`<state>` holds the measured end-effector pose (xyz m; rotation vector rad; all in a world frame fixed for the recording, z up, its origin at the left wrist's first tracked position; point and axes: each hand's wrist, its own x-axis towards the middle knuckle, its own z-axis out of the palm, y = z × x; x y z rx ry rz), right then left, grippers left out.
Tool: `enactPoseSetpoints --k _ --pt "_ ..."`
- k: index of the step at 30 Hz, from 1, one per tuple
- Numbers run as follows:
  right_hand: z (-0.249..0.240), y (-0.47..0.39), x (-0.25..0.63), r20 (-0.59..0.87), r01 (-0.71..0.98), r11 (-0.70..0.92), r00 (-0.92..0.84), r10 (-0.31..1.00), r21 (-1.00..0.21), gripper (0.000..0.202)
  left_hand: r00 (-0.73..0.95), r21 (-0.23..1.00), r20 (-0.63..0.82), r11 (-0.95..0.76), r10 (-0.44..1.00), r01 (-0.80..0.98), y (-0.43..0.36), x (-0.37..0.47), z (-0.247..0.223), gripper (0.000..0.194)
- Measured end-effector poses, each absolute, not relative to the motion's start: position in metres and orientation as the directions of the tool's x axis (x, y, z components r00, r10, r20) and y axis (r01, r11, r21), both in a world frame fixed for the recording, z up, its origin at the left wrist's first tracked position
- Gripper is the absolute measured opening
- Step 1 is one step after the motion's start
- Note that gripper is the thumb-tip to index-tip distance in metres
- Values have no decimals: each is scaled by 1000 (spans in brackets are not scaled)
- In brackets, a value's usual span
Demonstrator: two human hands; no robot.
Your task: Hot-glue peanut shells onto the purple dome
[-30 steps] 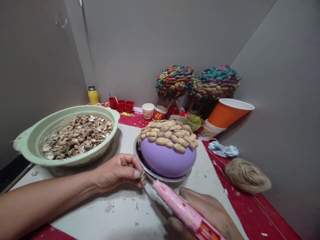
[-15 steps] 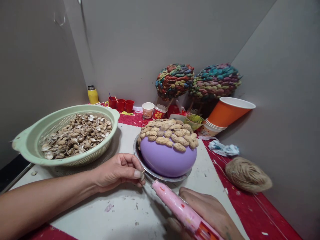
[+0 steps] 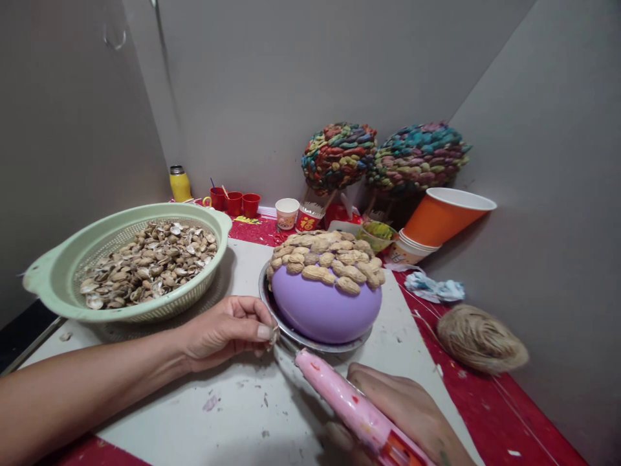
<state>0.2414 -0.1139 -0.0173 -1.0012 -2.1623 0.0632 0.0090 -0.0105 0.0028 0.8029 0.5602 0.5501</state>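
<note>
My left hand [image 3: 237, 330] pinches a peanut shell [image 3: 274, 336] between thumb and fingers, just left of the metal bowl's near rim. Wrapped around a pink glue gun [image 3: 347, 398] is my right hand [image 3: 402, 408]; the nozzle points up and left, a short way from the shell. Beyond both hands a purple balloon [image 3: 325, 310] rests in the shallow metal bowl [image 3: 334, 349]. Rows of peanut shells [image 3: 334, 255] cover the balloon's top, while its lower near side shows bare purple.
A green colander [image 3: 219, 226] of loose shells stands on the left. Along the back are red cups [image 3: 234, 204], a yellow bottle [image 3: 180, 184] and colourful shell-covered balls [image 3: 339, 158]. To the right sit an orange paper cup [image 3: 441, 223], a crumpled cloth [image 3: 434, 287] and a twine bundle [image 3: 480, 340].
My left hand has shifted slightly left and up with the peanut shell, a little farther from the nozzle. The glue gun and my right hand stay nearly still.
</note>
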Motion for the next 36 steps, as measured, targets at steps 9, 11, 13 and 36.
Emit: enactPoseSetpoints --k 9,11,13,36 --pt "-21 -111 244 598 615 726 -468 651 -308 24 748 778 -228 579 624 -245 -11 8 2 17" --pt "-20 -112 243 599 629 716 -459 656 -303 23 747 778 -226 577 625 -248 -11 8 2 17" --pt "-19 -112 243 589 642 710 -465 661 -290 24 747 781 -224 573 627 -247 -11 8 2 17" --pt "-15 -115 242 538 599 724 -507 673 -341 27 725 776 -219 567 653 -277 -9 9 -1 18"
